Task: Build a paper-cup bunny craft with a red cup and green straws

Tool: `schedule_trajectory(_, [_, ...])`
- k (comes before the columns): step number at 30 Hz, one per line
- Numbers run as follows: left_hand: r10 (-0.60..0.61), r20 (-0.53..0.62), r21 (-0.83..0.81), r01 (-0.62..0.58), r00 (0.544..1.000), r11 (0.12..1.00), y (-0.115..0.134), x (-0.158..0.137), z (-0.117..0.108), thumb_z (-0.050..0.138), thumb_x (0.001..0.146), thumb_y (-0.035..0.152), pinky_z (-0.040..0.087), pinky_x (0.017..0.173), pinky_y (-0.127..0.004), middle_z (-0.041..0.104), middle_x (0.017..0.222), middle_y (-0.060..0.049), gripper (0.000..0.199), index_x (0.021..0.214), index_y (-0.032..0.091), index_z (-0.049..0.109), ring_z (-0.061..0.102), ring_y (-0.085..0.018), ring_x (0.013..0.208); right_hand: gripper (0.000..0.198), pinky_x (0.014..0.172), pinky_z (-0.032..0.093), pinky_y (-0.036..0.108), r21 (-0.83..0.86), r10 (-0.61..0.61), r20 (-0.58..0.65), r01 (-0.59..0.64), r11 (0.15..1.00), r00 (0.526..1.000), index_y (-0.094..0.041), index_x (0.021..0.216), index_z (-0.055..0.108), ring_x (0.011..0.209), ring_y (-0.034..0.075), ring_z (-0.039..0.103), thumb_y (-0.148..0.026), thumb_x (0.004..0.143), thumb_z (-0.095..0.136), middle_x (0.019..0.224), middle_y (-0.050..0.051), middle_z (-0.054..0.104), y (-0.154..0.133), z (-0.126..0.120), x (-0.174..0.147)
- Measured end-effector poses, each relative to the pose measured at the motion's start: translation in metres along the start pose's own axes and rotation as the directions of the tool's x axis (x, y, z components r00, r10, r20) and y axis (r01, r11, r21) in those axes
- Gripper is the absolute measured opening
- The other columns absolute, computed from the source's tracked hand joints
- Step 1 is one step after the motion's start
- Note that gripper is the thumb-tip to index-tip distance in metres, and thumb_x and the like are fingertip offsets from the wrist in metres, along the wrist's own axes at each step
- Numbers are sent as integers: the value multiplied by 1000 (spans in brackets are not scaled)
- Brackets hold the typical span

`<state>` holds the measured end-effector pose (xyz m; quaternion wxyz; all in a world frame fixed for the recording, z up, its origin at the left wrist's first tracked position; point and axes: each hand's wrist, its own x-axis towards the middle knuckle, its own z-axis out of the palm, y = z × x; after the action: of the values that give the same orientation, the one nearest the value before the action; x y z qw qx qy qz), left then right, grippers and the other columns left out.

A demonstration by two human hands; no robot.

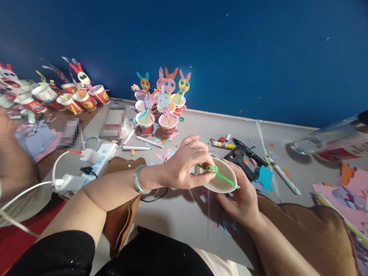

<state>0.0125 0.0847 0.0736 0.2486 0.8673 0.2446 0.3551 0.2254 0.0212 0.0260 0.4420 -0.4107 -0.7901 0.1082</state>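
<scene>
My right hand (244, 197) is wrapped round a paper cup (233, 174) from the right side, its mouth tilted toward me. With thumb and fingertips, my left hand (186, 163) pinches a bright green strip (227, 179) at the cup's opening. One end of the strip reaches across to the right rim; a curled part shows by my thumb. Whether it is fixed to the cup I cannot tell. Behind the cup lies a black glue gun (244, 159). Farther back stand several paper cups (168, 124) topped with rabbit faces (163, 99) of coloured paper.
A white power strip (103, 159) with plugs and cables lies left. Another person's arm (15, 153) is at the far left, near more decorated cups (84, 100). Markers (222, 145), paper scraps (264, 178) and a clear bottle (330, 136) lie about. A blue wall (230, 57) stands behind.
</scene>
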Motion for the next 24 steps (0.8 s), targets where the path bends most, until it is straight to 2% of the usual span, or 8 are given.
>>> schedule_trajectory(4, [36,-4,17,-36,999,999,3,0,-3,62,89,42,16,125,-47,67,78,1,20,84,23,61,62,-18,99,69,92,58,47,-14,-42,52,43,999,998,-25,150,43,121,32,64,-21,85,68,134,15,64,0,-1,2])
schedule_trajectory(9, [84,40,79,-87,996,993,0,2,-4,59,95,40,10,126,-46,68,76,2,21,84,23,66,64,-17,98,68,90,60,47,-59,-35,66,38,998,997,-24,149,43,118,33,66,-23,86,67,133,16,65,-1,-2,1])
schedule_trajectory(16, [99,-28,35,-98,995,995,-1,2,-3,64,94,43,17,125,-44,71,78,2,21,87,24,70,65,-16,96,65,91,59,51,0,-10,13,10,1000,1000,-24,146,47,116,36,67,-28,85,70,130,16,66,-1,-3,0])
schedule_trajectory(21, [102,2,67,-102,995,992,0,2,-1,62,95,42,14,126,-45,71,77,2,22,84,24,69,64,-17,98,67,91,59,54,35,3,9,-3,999,1000,-27,149,47,116,35,66,-25,85,69,131,14,65,-3,-4,-1])
schedule_trajectory(24, [134,-17,89,-132,991,987,1,1,-1,61,95,40,12,126,-46,70,78,2,21,86,23,69,64,-17,100,70,90,59,53,40,-5,-1,5,999,1000,-28,149,47,115,35,66,-23,84,70,130,13,65,-2,-4,-1])
